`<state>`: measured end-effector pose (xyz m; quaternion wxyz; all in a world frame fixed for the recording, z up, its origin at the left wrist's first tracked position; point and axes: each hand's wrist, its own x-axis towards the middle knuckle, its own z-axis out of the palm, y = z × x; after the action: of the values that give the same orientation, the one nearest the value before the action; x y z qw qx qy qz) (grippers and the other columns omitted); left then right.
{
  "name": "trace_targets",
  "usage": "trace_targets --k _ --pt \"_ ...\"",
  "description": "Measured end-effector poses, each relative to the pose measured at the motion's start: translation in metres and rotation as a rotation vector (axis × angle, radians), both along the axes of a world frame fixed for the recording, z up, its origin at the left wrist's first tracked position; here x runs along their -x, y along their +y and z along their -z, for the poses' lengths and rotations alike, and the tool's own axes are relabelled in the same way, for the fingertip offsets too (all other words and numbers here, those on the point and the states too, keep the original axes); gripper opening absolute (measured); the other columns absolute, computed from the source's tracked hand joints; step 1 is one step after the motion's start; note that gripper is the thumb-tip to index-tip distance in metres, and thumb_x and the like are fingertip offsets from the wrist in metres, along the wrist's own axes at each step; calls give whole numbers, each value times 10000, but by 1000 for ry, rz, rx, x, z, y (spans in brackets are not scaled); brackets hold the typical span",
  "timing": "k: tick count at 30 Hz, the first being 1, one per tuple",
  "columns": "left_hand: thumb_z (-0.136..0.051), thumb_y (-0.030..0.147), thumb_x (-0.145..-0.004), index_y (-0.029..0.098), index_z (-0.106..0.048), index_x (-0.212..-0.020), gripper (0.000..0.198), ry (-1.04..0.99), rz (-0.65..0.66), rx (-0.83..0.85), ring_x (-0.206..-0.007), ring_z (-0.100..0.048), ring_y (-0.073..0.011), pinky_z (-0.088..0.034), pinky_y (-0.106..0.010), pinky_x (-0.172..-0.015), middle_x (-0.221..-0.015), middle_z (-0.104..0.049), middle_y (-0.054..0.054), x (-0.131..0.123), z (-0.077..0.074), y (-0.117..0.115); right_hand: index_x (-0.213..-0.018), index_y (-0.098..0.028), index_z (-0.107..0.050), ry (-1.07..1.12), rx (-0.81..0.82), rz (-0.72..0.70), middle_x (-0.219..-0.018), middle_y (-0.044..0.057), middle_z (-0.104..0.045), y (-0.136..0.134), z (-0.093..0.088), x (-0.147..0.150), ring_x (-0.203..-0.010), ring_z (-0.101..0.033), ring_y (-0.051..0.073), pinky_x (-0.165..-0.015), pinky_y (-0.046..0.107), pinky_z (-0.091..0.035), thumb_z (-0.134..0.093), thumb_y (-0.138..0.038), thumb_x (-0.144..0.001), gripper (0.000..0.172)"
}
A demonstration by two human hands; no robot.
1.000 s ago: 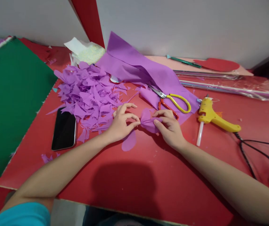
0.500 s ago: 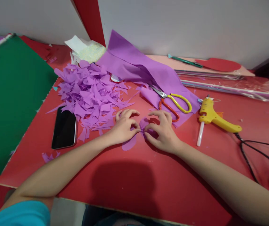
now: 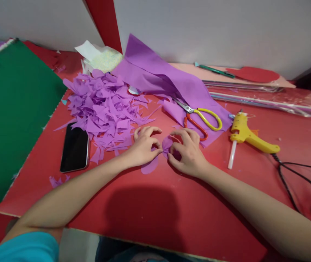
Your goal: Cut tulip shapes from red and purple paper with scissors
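A small purple petal-shaped piece (image 3: 150,167), thin like paper or felt, lies low over the red table between my hands. My left hand (image 3: 144,147) pinches its gathered middle between thumb and forefinger. From the other side, my right hand (image 3: 188,153) pinches the same piece with thumb and forefinger, its other fingers curled loosely. A rounded lobe shows above the pinch and another below it. Just beyond my right hand lie scissors (image 3: 189,109) with one yellow and one red handle, resting on a large purple sheet (image 3: 158,69).
A heap of purple scraps (image 3: 103,105) spreads at the left, partly over a black phone (image 3: 75,149). A green board (image 3: 16,120) fills the far left. On the right sits a yellow glue gun (image 3: 249,136) with its cord. Plastic-wrapped sticks (image 3: 267,103) lie behind it.
My right hand's fingertips have shifted slightly, and more of the purple piece's upper lobe shows between my hands. My left hand keeps its pinch in the same place.
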<state>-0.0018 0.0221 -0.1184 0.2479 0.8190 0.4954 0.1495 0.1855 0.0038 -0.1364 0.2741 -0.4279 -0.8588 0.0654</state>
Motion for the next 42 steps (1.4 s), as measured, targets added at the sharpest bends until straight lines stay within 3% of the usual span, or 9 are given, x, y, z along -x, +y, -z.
trace_targets --k 6,17,21,26,32,36,42 --pt "-658 210 -745 190 -672 -657 92 -5 2 5 -1216 -429 -266 -215 -526 -1046 -1216 -547 -58 -1 0 0 -752 -148 -612 -23 31 9 -1136 152 -528 0 0 0 -1088 -415 345 -890 526 -338 -624 -232 -695 103" --pt "-656 197 -741 187 -658 -652 89 3 6 10 -1210 -432 -274 -215 -553 -1042 -1203 -549 -60 0 -2 -1 -655 -177 -543 32 44 27 -1084 128 -540 -1 -1 0 -1054 -427 338 -858 518 -336 -558 -169 -688 37" --pt "-651 190 -749 190 -661 -669 81 -21 0 -24 -1196 -443 -276 -216 -562 -1034 -1196 -559 -59 -1 -1 -1 -830 -189 -541 140 48 135 -1014 132 -562 1 1 -1 -987 -483 305 -825 484 -376 -527 -188 -770 61" --pt "-605 218 -802 207 -662 -703 115 -93 -55 -215 -1205 -421 -264 -230 -512 -1037 -1192 -568 -56 0 -3 -2 -988 -210 -473 296 181 181 -917 91 -601 5 4 -5 -883 -566 264 -776 444 -448 -544 -225 -782 218" --pt "-579 260 -831 218 -676 -725 150 -82 -25 -356 -1188 -426 -261 -232 -496 -1032 -1189 -575 -58 2 -1 -4 -1034 -222 -424 555 426 32 -948 58 -582 9 5 -8 -777 -628 175 -675 345 -510 -537 -196 -799 262" --pt "-592 248 -817 219 -675 -713 136 -67 -41 -322 -1195 -424 -266 -237 -506 -1033 -1190 -576 -57 0 -2 -4 -1001 -224 -425 688 560 8 -836 16 -573 10 4 -8 -757 -625 159 -629 307 -513 -548 -202 -801 235" --pt "-651 201 -756 199 -669 -673 85 -168 -110 -110 -1192 -436 -261 -336 -491 -993 -1200 -552 -62 -1 -8 -1 -944 -223 -471 754 519 91 -947 37 -567 11 7 -10 -799 -617 152 -658 303 -501 -558 -201 -789 179"
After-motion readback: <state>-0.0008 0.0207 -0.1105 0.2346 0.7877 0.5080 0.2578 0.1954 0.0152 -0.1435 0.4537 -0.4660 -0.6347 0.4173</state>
